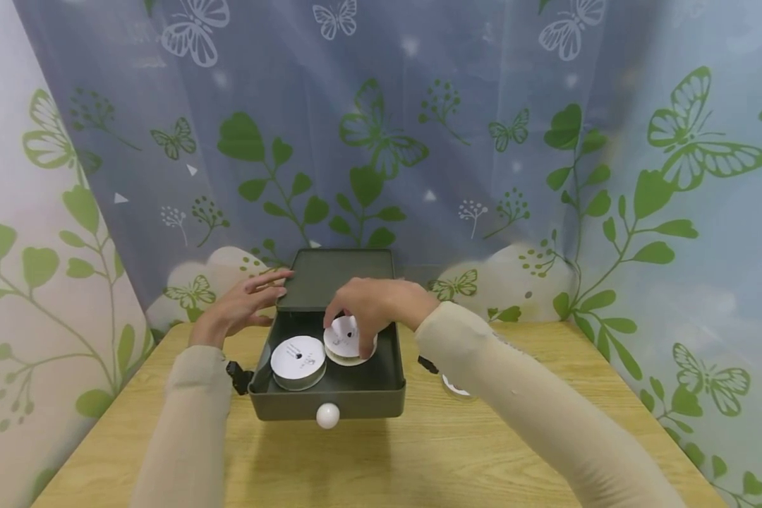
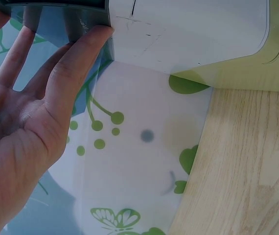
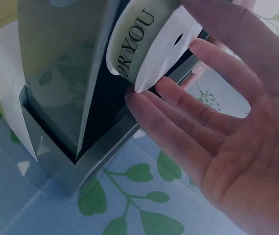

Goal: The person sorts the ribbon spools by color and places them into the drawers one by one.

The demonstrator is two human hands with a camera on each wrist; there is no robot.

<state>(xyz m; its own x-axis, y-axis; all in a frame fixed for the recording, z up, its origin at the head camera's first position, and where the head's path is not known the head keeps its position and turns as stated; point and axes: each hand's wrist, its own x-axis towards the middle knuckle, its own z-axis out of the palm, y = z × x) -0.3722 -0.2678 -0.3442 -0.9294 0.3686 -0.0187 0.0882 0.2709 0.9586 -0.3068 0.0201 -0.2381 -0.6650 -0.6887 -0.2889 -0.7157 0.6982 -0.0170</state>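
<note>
A dark green box (image 1: 343, 271) stands on the table with its drawer (image 1: 362, 403) pulled out by a white round knob's side. In the drawer lies a ribbon spool (image 1: 298, 358) with a white top, at the left. Beside it my right hand (image 1: 381, 307) grips a second ribbon spool (image 3: 166, 54) by its rim, thumb and fingers on either side. "OR YOU" is legible on its ribbon. My left hand (image 1: 241, 308) rests extended fingers against the box's left side; the left wrist view shows the thumb and fingers (image 2: 61, 73) touching the box's edge.
Another white round spool (image 1: 457, 386) lies on the wooden table (image 1: 482, 451) at right, partly hidden by my right sleeve. The white knob (image 1: 327, 415) sticks out from the drawer front. A patterned curtain (image 1: 457, 176) hangs close behind the box.
</note>
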